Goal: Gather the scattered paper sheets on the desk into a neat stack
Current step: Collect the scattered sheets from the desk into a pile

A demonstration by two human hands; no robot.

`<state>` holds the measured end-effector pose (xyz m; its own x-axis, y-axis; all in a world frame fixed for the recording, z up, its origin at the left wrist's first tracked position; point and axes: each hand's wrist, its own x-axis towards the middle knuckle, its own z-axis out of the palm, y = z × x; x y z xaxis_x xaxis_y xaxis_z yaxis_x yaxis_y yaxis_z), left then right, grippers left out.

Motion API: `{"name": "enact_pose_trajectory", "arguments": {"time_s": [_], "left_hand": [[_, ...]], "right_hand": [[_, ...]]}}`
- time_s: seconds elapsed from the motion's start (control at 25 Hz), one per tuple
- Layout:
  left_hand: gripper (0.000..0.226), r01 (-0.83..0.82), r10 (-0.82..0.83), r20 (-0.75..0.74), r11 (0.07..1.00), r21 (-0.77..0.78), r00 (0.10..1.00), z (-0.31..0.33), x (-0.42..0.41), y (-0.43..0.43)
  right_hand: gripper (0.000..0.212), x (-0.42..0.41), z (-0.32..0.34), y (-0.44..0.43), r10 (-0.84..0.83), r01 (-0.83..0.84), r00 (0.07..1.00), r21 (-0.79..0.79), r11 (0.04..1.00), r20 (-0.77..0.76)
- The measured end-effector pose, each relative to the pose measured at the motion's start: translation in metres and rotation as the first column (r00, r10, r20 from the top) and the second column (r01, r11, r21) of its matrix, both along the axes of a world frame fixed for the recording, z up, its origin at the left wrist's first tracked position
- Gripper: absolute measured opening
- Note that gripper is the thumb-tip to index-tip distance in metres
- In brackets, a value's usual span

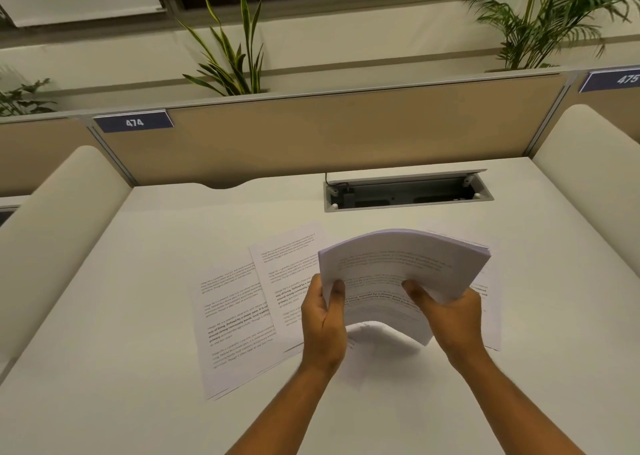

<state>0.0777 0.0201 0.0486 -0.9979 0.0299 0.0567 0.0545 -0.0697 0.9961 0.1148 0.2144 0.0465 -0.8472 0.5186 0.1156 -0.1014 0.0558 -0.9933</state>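
Both hands hold a thick bundle of printed paper sheets (398, 267) above the white desk (104, 333), its top edge curved upward. My left hand (323, 319) grips its left side with the thumb on top. On the bundle's right side sits my right hand (450, 312), thumb pressed on the top page. Flat on the desk to the left lies a printed sheet (232, 323), overlapped by a second sheet (287, 264). More sheets (490, 312) lie under and to the right of the bundle, partly hidden by it.
An open cable tray (408, 193) is set into the desk behind the papers. A tan partition (329, 132) with label 474 closes off the back, with plants above it. Rounded white side dividers (59, 233) stand at left and right.
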Motion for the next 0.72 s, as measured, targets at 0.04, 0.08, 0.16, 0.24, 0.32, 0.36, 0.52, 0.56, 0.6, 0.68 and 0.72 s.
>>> {"name": "enact_pose_trajectory", "arguments": {"time_s": [0.04, 0.08, 0.16, 0.24, 0.32, 0.36, 0.52, 0.56, 0.6, 0.68, 0.72], "left_hand": [[0.035, 0.003, -0.003, -0.005, 1.0, 0.0, 1.0, -0.002, -0.001, -0.001], [0.034, 0.01, -0.01, 0.012, 1.0, -0.004, 1.0, -0.006, -0.001, -0.002], [0.033, 0.047, -0.044, 0.085, 0.998, -0.038, 0.995, -0.019, 0.001, -0.004], [0.028, 0.058, -0.044, 0.105, 0.989, -0.139, 0.994, -0.033, 0.002, -0.012], [0.021, -0.06, 0.077, 0.05, 0.961, -0.269, 0.996, -0.046, -0.007, -0.028], [0.021, -0.175, 0.198, 0.036, 0.926, -0.334, 0.979, -0.053, -0.015, -0.04], [0.066, -0.119, 0.512, 0.221, 0.55, -0.827, 0.83, -0.069, -0.059, -0.081], [0.076, -0.01, 0.53, 0.251, 0.44, -0.898, 0.81, -0.069, -0.067, -0.085], [0.082, 0.064, 0.534, 0.265, 0.365, -0.929, 0.802, -0.068, -0.075, -0.086], [0.087, 0.136, 0.533, 0.29, 0.309, -0.941, 0.795, -0.066, -0.085, -0.081], [0.086, 0.15, 0.534, 0.304, 0.312, -0.938, 0.789, -0.066, -0.09, -0.078]], "right_hand": [[0.037, 0.0, -0.001, 0.001, 0.006, -0.006, 1.0, 0.003, 1.0, -0.003], [0.038, 0.0, -0.003, 0.002, 0.026, -0.026, 1.0, 0.007, 1.0, 0.008], [0.046, 0.001, -0.01, 0.0, 0.093, -0.095, 0.994, 0.032, 0.995, 0.063], [0.049, 0.004, -0.019, 0.0, 0.13, -0.136, 0.985, 0.043, 0.99, 0.113], [0.043, 0.008, -0.023, 0.004, 0.113, -0.122, 0.984, 0.061, 0.991, 0.135], [0.041, 0.01, -0.022, 0.007, 0.098, -0.106, 0.986, 0.057, 0.993, 0.136], [0.028, 0.009, -0.021, 0.017, 0.072, -0.079, 0.984, 0.038, 0.996, 0.165], [0.026, 0.008, -0.022, 0.018, 0.067, -0.075, 0.982, 0.036, 0.997, 0.176], [0.027, 0.007, -0.024, 0.018, 0.064, -0.072, 0.981, 0.036, 0.997, 0.185], [0.03, 0.005, -0.027, 0.02, 0.068, -0.078, 0.976, 0.042, 0.996, 0.205], [0.03, 0.005, -0.028, 0.02, 0.072, -0.083, 0.974, 0.041, 0.996, 0.214]]}}
